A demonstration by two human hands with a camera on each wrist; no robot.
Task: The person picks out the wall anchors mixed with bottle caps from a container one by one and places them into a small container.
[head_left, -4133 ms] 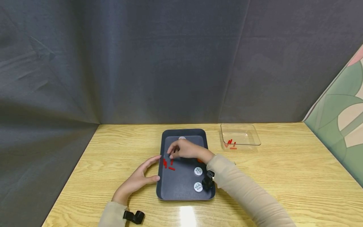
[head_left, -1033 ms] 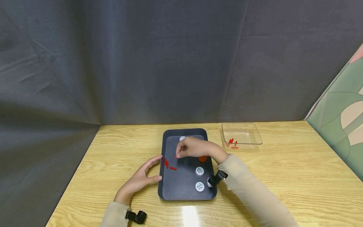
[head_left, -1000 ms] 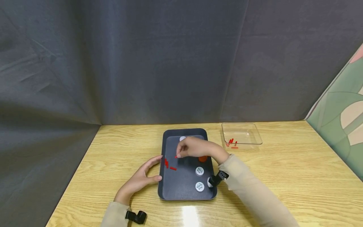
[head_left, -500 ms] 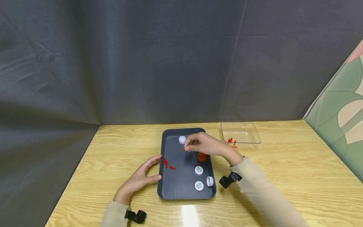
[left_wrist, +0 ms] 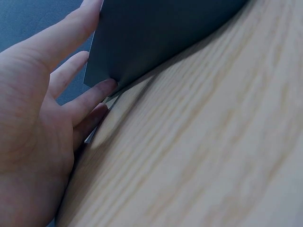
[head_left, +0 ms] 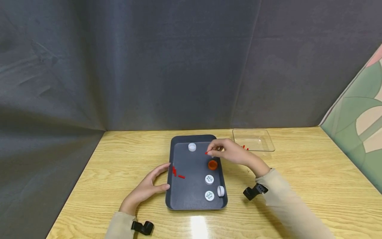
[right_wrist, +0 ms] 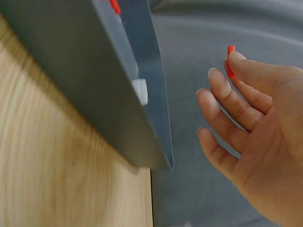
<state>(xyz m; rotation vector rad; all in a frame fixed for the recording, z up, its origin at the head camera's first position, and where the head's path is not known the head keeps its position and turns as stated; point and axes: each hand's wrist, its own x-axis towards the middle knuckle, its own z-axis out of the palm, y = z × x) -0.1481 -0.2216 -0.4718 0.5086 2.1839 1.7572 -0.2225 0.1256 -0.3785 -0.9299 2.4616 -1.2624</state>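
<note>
In the head view, a person leans over the desk (head_left: 95,186) with both arms reaching to a dark tray (head_left: 191,194). The right hand (head_left: 229,152) is above the tray's far right part, pinching a small red stick (head_left: 206,153) between thumb and fingertip. The orange cap (head_left: 213,165) sits just nearer the person than that hand. The left hand (head_left: 143,190) rests at the tray's left edge, thumb and fingers spread, well apart from the pinched piece; more red sticks (head_left: 174,171) lie just inside that edge. Beyond the right hand stands a clear container (head_left: 255,143), seemingly with more red pieces inside, though the hand partly covers it.

In the left wrist view, I see the left hand's fingertips against the tray's outer wall.

In the right wrist view, the red stick is upright between thumb and forefinger, apart from the tray; the other fingers curve loosely.
</note>
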